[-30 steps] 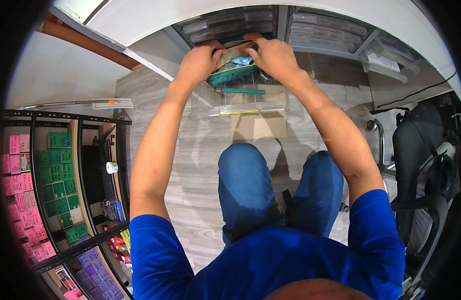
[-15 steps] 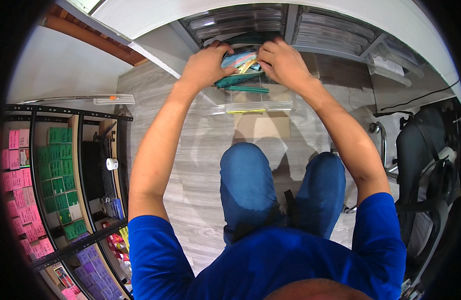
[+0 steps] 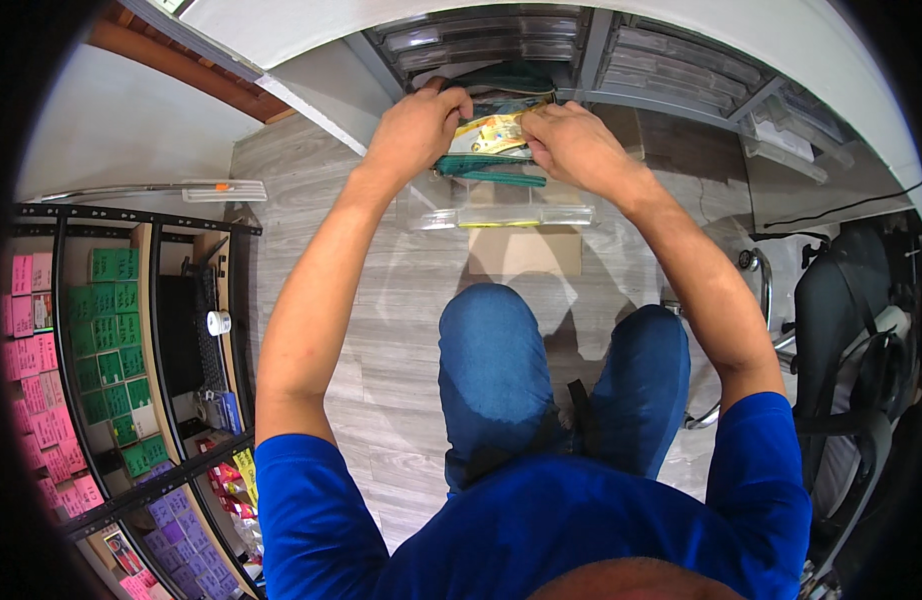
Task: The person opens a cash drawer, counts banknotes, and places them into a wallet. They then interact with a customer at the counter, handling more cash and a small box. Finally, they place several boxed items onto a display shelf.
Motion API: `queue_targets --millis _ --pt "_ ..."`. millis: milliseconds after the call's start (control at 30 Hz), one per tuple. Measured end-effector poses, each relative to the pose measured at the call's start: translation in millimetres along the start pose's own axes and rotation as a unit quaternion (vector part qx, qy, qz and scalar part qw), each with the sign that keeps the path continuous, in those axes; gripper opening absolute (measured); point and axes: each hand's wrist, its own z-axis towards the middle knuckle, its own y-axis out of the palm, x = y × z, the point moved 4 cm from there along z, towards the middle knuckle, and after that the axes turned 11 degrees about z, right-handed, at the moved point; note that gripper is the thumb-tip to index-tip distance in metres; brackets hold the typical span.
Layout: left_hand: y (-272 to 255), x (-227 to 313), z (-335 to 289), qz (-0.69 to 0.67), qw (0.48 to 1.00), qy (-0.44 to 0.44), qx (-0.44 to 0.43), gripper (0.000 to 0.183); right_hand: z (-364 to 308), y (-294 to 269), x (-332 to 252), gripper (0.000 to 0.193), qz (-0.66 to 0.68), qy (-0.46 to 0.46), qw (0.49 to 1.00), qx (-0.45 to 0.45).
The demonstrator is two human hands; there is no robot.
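Packet (image 3: pixel 497 133), yellow and shiny, lay inside the open green pouch (image 3: pixel 484 162) over the clear drawer (image 3: pixel 526 215), its long axis running roughly left to right. I saw the right hand (image 3: pixel 579 146) nearer, fingers bunched together on the packet's right end. Opposite, the left hand (image 3: pixel 413 125) curled at the pouch's left side; whether those fingers gripped, I couldn't tell.

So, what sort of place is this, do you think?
Probably a small stockroom or workroom, perhaps in a shop. It has a black-framed rack with rows of small coloured boxes, stacked clear drawers and a black chair.
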Motion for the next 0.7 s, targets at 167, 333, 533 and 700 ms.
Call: queue_targets --millis 167,333,533,700 --pt "3 5 -22 -0.028 0.987 0.118 0.101 0.029 -1 -10 -10 0.013 0.044 -0.023 0.989 0.137" --pt "-99 69 -73 -0.144 0.983 0.085 0.074 0.022 -6 -33 -5 0.023 0.142 0.009 0.945 0.295" --pt "-266 92 -28 -0.045 0.907 0.071 0.412 0.027 -24 -48 11 0.022 0.125 0.101 0.912 0.378" --pt "-276 61 37 0.05 0.959 0.106 0.257 0.033 -29 -37 10 0.022 0.224 0.142 0.885 0.384"
